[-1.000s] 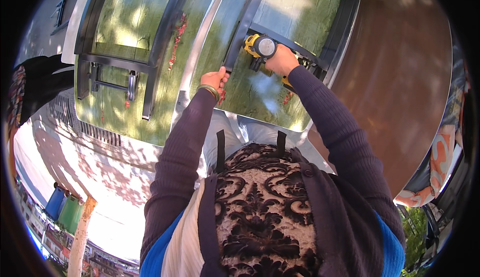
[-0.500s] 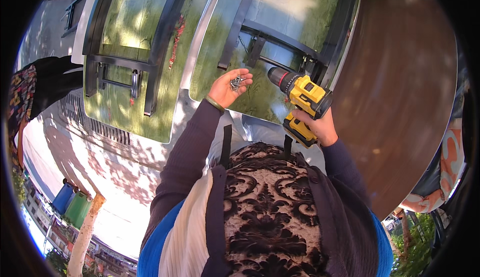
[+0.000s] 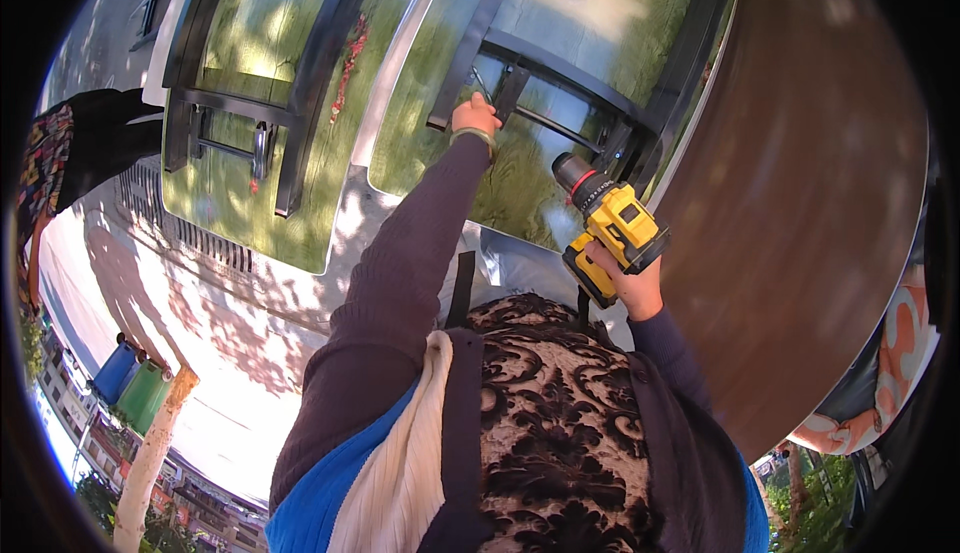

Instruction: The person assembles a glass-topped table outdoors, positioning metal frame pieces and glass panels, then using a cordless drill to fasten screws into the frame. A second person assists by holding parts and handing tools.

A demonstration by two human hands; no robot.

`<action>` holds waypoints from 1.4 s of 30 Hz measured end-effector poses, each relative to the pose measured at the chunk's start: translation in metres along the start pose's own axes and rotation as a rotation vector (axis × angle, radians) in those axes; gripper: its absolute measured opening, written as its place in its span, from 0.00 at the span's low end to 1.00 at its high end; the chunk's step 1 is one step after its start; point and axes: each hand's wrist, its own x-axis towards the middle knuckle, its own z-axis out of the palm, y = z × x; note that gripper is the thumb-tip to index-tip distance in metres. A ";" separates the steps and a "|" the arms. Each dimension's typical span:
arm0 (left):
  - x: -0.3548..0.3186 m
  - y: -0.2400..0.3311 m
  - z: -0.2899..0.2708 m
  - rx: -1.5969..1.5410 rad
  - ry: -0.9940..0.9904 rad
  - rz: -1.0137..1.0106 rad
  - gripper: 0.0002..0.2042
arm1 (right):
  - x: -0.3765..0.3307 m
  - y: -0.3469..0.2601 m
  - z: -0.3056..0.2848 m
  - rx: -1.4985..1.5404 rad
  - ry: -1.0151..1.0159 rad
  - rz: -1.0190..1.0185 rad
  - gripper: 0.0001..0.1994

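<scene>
My left hand (image 3: 473,116) reaches far forward in a dark purple sleeve. Its fingers are closed against a black bracket (image 3: 510,88) on the black metal frame (image 3: 560,63) of a green-tinted glass panel (image 3: 590,3). Whether anything small lies inside the fist is hidden. My right hand (image 3: 628,281) is nearer my body and grips the handle of a yellow and black cordless drill (image 3: 612,225). The drill's chuck points up toward the frame's crossbar and stands apart from it.
A second glass panel with a black bar handle (image 3: 228,145) lies to the left. A person in dark patterned clothes (image 3: 70,148) stands at the left edge. A brown curved surface (image 3: 810,193) fills the right, with an orange-white sleeve (image 3: 885,373) below. Blue and green bins (image 3: 128,383) sit lower left.
The drill came off the frame and dropped back to the right. My left hand, held open with small screws half a second ago, has closed and moved forward to the bracket.
</scene>
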 end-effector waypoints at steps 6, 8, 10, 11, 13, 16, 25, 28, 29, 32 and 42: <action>-0.002 -0.013 -0.021 -0.362 -0.302 -0.022 0.14 | -0.006 0.025 -0.015 0.064 0.029 0.145 0.16; -0.011 -0.026 -0.035 -0.631 -0.380 -0.096 0.14 | -0.002 0.028 -0.016 0.059 0.050 0.134 0.15; -0.014 -0.045 -0.055 -0.847 -0.507 -0.167 0.13 | 0.000 0.029 -0.015 0.068 0.061 0.141 0.14; -0.017 -0.049 -0.060 -0.852 -0.487 -0.188 0.14 | 0.005 0.026 -0.013 0.077 0.055 0.149 0.14; -0.022 -0.057 -0.070 -0.862 -0.447 -0.229 0.14 | 0.008 0.028 -0.009 0.056 0.048 0.131 0.14; -0.032 -0.054 -0.082 -0.890 -0.498 -0.282 0.11 | 0.017 0.026 -0.003 0.034 -0.020 0.102 0.16; -0.088 -0.008 -0.071 -0.770 -0.661 -0.249 0.12 | 0.024 0.032 0.020 -0.130 -0.188 0.050 0.16; -0.091 -0.006 -0.070 -0.761 -0.626 -0.269 0.12 | 0.024 0.029 0.026 -0.121 -0.182 0.041 0.15; -0.084 -0.013 -0.069 -0.758 -0.581 -0.279 0.12 | 0.024 0.028 0.026 -0.110 -0.181 0.045 0.15; -0.045 -0.050 -0.070 -0.769 -0.530 -0.260 0.12 | 0.024 0.031 0.021 -0.145 -0.184 0.052 0.17; -0.066 -0.054 -0.079 -0.667 -0.562 -0.279 0.13 | 0.036 0.109 0.047 -0.143 -0.305 -0.044 0.30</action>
